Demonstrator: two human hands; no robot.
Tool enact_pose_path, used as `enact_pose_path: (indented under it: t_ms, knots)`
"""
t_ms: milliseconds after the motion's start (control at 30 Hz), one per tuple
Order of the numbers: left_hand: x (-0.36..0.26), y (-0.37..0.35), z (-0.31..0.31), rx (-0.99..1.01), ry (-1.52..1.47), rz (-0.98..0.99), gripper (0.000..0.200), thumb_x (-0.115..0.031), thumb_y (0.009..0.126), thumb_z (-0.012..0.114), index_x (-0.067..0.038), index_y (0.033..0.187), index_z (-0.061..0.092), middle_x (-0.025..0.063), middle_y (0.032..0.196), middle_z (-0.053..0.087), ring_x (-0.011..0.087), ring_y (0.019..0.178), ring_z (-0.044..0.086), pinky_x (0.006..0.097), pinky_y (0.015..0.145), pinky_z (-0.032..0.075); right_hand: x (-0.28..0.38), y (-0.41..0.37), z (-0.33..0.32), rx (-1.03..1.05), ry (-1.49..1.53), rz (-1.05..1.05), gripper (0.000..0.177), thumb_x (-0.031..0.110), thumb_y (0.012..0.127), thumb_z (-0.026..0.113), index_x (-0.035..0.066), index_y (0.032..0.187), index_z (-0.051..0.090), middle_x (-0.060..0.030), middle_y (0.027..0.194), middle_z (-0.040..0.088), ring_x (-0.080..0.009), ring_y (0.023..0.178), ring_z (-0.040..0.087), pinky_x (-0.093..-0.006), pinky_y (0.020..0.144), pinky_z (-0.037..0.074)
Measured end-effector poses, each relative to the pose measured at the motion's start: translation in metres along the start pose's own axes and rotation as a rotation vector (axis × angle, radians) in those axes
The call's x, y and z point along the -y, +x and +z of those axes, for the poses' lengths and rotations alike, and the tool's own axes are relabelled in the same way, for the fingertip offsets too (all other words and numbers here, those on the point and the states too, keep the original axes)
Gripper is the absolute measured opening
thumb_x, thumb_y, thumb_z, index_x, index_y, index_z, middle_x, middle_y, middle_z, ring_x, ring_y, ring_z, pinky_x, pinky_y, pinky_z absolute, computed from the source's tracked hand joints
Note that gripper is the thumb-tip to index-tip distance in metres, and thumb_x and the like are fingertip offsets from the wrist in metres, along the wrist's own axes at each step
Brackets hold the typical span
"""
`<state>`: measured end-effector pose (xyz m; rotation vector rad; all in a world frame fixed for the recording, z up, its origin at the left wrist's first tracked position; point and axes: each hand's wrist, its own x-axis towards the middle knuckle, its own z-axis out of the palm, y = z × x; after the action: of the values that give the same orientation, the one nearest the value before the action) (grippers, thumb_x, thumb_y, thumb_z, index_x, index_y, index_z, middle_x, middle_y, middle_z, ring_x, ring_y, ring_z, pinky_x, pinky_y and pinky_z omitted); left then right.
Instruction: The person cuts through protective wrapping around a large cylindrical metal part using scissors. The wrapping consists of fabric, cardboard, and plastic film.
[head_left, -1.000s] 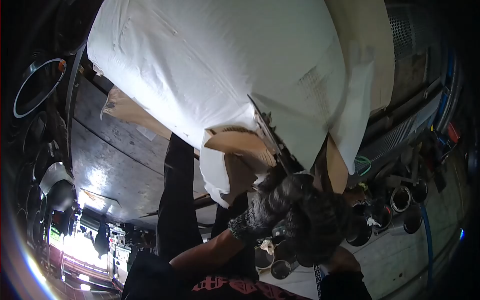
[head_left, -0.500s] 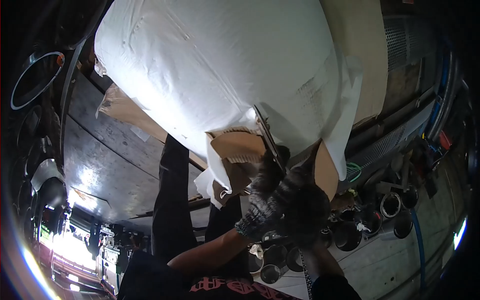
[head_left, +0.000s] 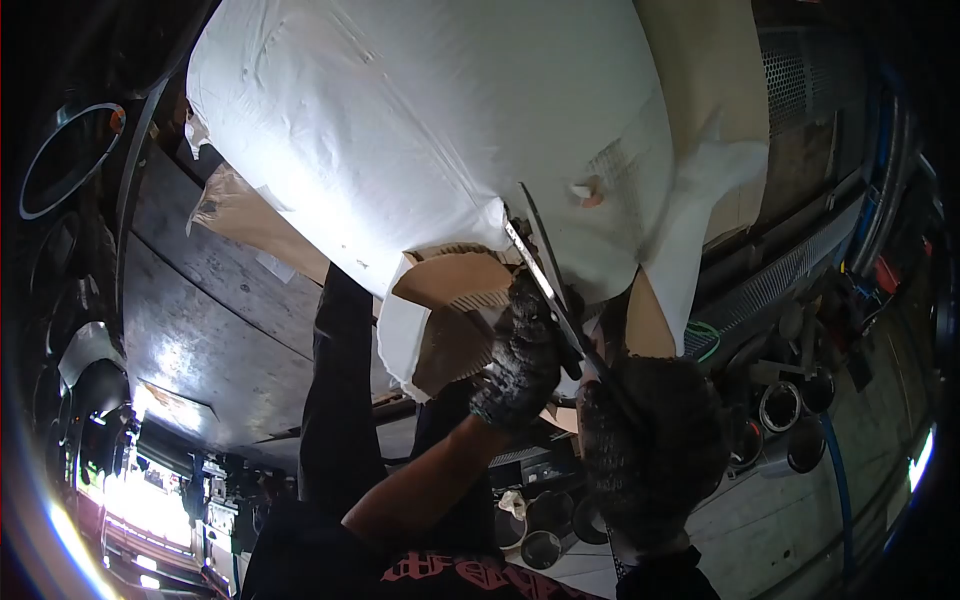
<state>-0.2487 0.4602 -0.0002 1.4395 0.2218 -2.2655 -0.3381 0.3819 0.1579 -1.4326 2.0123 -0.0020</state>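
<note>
A pair of long-bladed metal shears [head_left: 540,265] points up and away from me, blades parted. Its tips are at the torn edge of a large white paper-covered sheet [head_left: 420,120] with brown cardboard beneath. My left hand [head_left: 520,350], in a dark grey knit glove, is closed beside the pivot and seems to grip one handle; its fingers are partly hidden. On the other handle, lower right, my gloved right hand [head_left: 655,450] is closed. A cut cardboard flap [head_left: 455,278] curls up left of the left hand. Another brown flap [head_left: 648,320] hangs above the right hand.
A dark metal plate surface [head_left: 210,330] lies at left. Several round metal tubes [head_left: 780,408] stand at lower right, near a blue hose [head_left: 838,490]. Perforated metal sheet [head_left: 790,80] is at upper right. My legs [head_left: 350,380] are just under the sheet's near edge.
My right hand has moved right and down, away from the left hand. The shears' blades have spread apart. The left cardboard flap has opened wider, and the white paper at right has shifted.
</note>
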Motion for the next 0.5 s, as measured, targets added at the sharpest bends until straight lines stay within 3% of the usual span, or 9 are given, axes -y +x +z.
enact_pose_path:
  t_ms: [33,100,133,200,233,300,333,433,500]
  knots:
    - [-0.009,-0.009,0.011,-0.068,-0.082,0.007,0.024,-0.019,0.108,0.043,0.000,0.120,0.052,0.0087,0.097,0.065,0.0157,0.076,0.066,0.0298,0.062,0.055,-0.005,-0.008,0.006,-0.033,-0.014,-0.021,0.029,0.013,0.078,0.084,0.004,0.101,0.069,-0.0102,0.093,0.068,-0.0258,0.089,0.067,-0.0379,0.078,0.053]
    - [-0.001,-0.011,0.001,-0.031,0.641,0.376,0.028,-0.019,0.108,0.044,0.001,0.128,0.049,0.0086,0.104,0.065,0.0168,0.087,0.066,0.0304,0.071,0.057,-0.017,-0.014,0.017,-0.067,-0.037,-0.050,0.029,0.015,0.078,0.084,0.005,0.101,0.069,-0.0101,0.093,0.068,-0.0260,0.089,0.067,-0.0382,0.080,0.053]
    - [-0.006,-0.013,0.002,-0.011,0.770,0.446,0.032,-0.016,0.105,0.050,0.001,0.132,0.049,0.0102,0.116,0.062,0.0191,0.101,0.064,0.0327,0.083,0.056,-0.024,-0.016,0.021,-0.017,-0.027,-0.057,0.024,0.017,0.084,0.079,0.006,0.102,0.069,-0.0087,0.095,0.068,-0.0258,0.091,0.066,-0.0382,0.081,0.052]
    - [0.010,-0.013,0.002,0.053,0.219,0.217,0.048,-0.011,0.099,0.059,0.000,0.143,0.042,0.0120,0.136,0.055,0.0231,0.118,0.060,0.0357,0.099,0.053,-0.055,-0.029,0.050,0.029,-0.022,-0.063,0.018,0.018,0.089,0.073,0.007,0.102,0.068,-0.0074,0.096,0.068,-0.0256,0.093,0.065,-0.0383,0.081,0.051]
    - [0.028,-0.015,-0.007,0.054,0.215,0.221,0.048,-0.011,0.099,0.059,0.000,0.143,0.042,0.0120,0.136,0.055,0.0231,0.118,0.060,0.0357,0.099,0.053,-0.082,-0.043,0.081,0.013,0.019,-0.054,0.018,0.022,0.090,0.070,0.009,0.102,0.067,-0.0061,0.095,0.065,-0.0258,0.090,0.063,-0.0395,0.080,0.050]
    - [0.057,-0.020,-0.020,0.051,0.653,0.325,0.055,-0.020,0.096,0.070,0.000,0.140,0.045,0.0122,0.128,0.058,0.0220,0.117,0.059,0.0382,0.102,0.049,-0.091,-0.051,0.094,-0.003,0.056,-0.045,0.017,0.025,0.092,0.067,0.011,0.102,0.066,-0.0049,0.094,0.062,-0.0260,0.086,0.061,-0.0408,0.078,0.048]
    - [0.011,-0.027,0.015,-0.001,0.065,0.354,0.058,-0.024,0.093,0.074,-0.001,0.138,0.047,0.0106,0.126,0.059,0.0207,0.115,0.059,0.0358,0.097,0.051,-0.082,-0.050,0.091,0.032,0.498,0.197,0.019,0.031,0.094,0.059,0.013,0.094,0.059,-0.0028,0.091,0.057,-0.0243,0.084,0.057,-0.0395,0.075,0.046]
    - [0.013,-0.040,-0.003,0.104,0.319,0.255,0.061,-0.023,0.093,0.074,-0.002,0.142,0.044,0.0105,0.129,0.057,0.0209,0.116,0.059,0.0358,0.098,0.051,-0.078,-0.041,0.093,0.119,1.383,0.678,0.037,0.044,0.100,0.044,0.015,0.077,0.046,0.0012,0.083,0.046,-0.0209,0.078,0.049,-0.0370,0.070,0.042]
    - [0.015,-0.045,-0.004,0.118,0.410,0.280,0.063,-0.021,0.093,0.074,-0.002,0.144,0.041,0.0104,0.131,0.056,0.0210,0.117,0.059,0.0358,0.099,0.051,-0.097,-0.037,0.100,0.412,2.181,0.492,0.036,0.042,0.101,0.043,0.014,0.077,0.045,-0.0003,0.085,0.047,-0.0206,0.077,0.049,-0.0359,0.071,0.044]
